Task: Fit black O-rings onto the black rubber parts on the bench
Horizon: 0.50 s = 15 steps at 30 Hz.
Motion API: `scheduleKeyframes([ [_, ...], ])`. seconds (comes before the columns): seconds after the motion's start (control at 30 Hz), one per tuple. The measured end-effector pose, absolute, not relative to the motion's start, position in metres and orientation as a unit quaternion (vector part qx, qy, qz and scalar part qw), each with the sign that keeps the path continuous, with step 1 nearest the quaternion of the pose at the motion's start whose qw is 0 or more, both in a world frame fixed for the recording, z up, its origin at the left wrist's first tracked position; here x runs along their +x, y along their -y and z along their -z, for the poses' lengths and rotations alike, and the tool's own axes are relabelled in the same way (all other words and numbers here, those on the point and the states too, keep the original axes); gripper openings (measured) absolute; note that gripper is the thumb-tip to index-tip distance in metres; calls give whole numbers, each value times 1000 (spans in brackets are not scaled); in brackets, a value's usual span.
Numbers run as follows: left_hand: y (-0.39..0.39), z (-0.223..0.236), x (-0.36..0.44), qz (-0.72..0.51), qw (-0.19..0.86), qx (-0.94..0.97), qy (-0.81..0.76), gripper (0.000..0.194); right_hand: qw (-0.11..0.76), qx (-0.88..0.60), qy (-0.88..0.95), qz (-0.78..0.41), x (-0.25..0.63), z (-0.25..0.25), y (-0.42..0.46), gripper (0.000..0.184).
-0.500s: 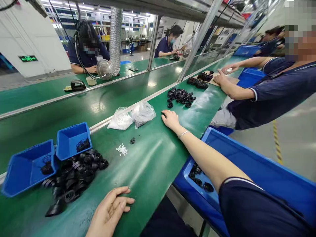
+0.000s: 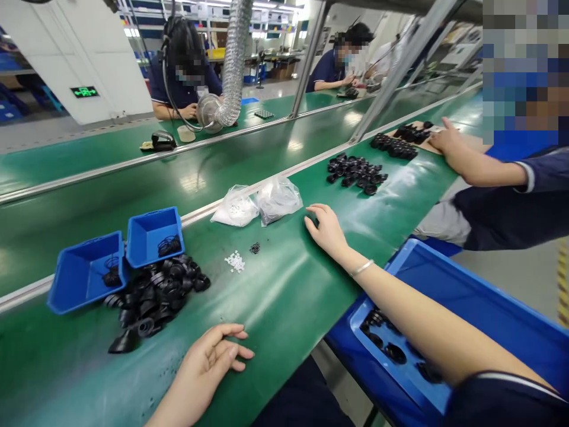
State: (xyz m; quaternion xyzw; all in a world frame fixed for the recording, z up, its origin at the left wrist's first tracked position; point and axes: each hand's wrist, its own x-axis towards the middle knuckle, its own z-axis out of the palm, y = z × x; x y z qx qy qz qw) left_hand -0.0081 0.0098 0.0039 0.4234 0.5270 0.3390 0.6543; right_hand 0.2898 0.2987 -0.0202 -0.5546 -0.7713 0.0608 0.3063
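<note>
Left hand [image 2: 211, 362] and right hand [image 2: 328, 230] well apart, both empty, fingers loosely bent. Crinkled clear plastic bags [image 2: 279, 200] just left of the right hand. Ahead of the left hand: small white bits [image 2: 235, 261], tiny black bits [image 2: 255, 248]; left of these, heaped rounded black parts [image 2: 153, 293], some hollow. Smooth glossy bench [image 2: 284, 296] spans between hands, its straight edge slanting right of the left; smooth-walled blue tub [image 2: 480, 284] beyond that edge.

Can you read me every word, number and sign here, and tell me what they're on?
No words or numbers can be read.
Green sign on the white wall: arrow-like shapes, too small and blurred for any lettering.
Clear bags and small blue bins: no readable print.
</note>
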Motion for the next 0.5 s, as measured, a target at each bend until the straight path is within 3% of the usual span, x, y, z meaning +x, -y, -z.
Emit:
scheduleKeyframes([
  [0.27,-3,-2,-5,-377,633,423,-527,39,268,-284,902,-186,194,-6,-198,9],
  [0.5,-3,4,-12,-394,590,440,-550,31,116,-230,966,-34,138,-6,-187,23],
])
